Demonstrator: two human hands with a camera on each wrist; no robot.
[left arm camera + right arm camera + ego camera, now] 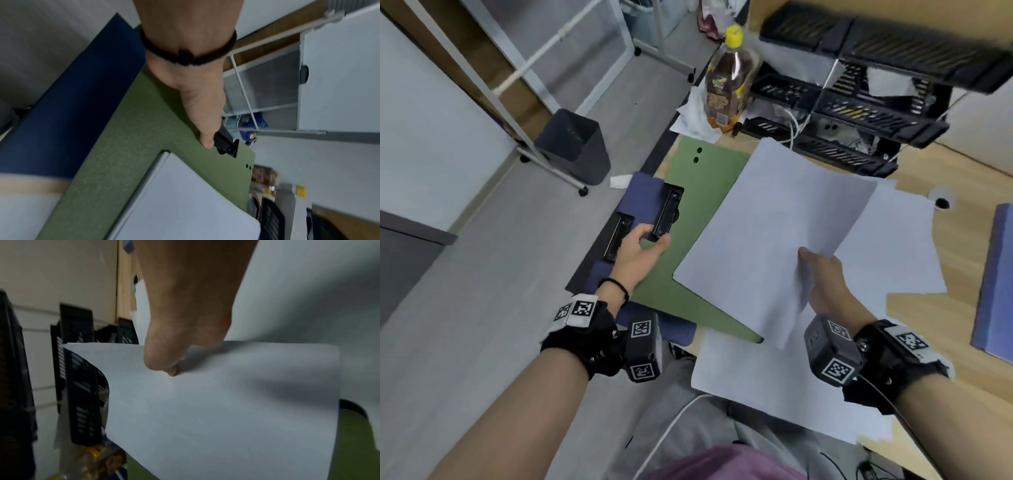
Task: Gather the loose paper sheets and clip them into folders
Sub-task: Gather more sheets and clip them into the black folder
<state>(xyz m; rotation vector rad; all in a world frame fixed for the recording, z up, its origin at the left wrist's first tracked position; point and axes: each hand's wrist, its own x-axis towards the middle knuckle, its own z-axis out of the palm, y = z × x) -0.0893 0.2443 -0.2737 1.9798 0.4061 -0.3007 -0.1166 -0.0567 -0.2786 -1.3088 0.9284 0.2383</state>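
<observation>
Wooden bench (945, 308) carried a green folder (688, 212) at its left edge, loose sheets (774, 383) near and right; left hand (640, 248) curled on the folder's black clip (666, 216); right hand (823, 284) pinched a paper sheet (774, 233) lifted over the folder.

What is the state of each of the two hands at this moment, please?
Left hand: grips the black clip on the green folder.
Right hand: pinches a white paper sheet.
</observation>
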